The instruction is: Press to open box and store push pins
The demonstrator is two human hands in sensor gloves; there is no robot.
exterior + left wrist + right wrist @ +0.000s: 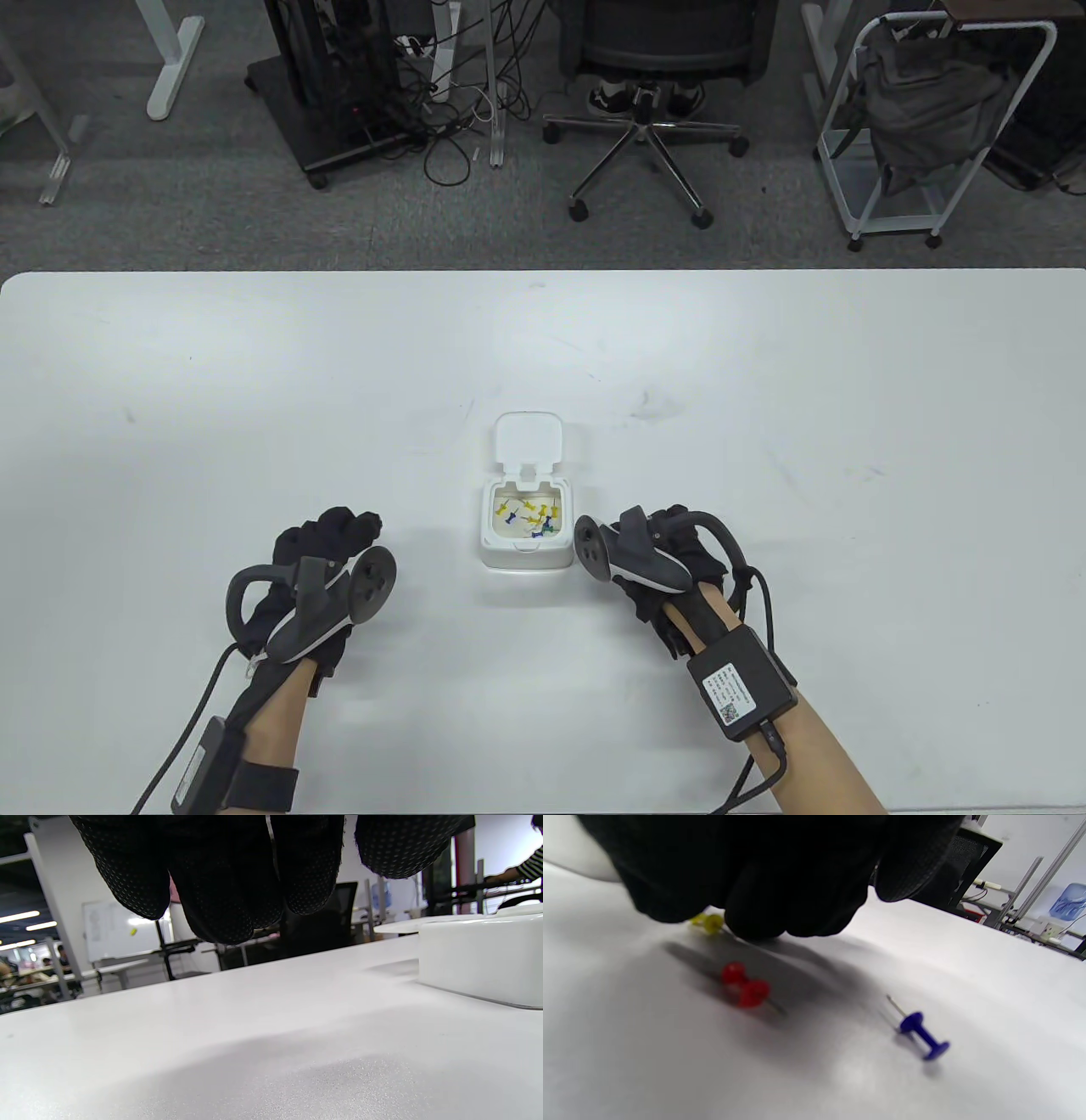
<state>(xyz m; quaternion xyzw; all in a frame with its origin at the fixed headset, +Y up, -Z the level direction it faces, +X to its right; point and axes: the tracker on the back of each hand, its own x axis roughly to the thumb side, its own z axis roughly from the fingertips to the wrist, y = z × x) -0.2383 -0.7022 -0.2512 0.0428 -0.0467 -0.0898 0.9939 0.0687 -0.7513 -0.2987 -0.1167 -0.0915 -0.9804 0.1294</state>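
Note:
The white push-pin box (524,556) stands at the table's middle front with its lid (529,437) flipped up and back. Several yellow and blue pins (528,514) lie inside. My right hand (653,522) rests just right of the box; in the right wrist view its bunched fingertips (763,912) pinch a yellow pin (712,923) at the table surface. A red pin (745,986) and a blue pin (920,1035) lie loose beside it. My left hand (339,531) rests left of the box, fingers loosely curled and empty (220,878). The box side (479,955) shows to its right.
The white table (254,382) stretches wide around the box. An office chair (653,110), a cart and cables stand on the floor beyond the far edge.

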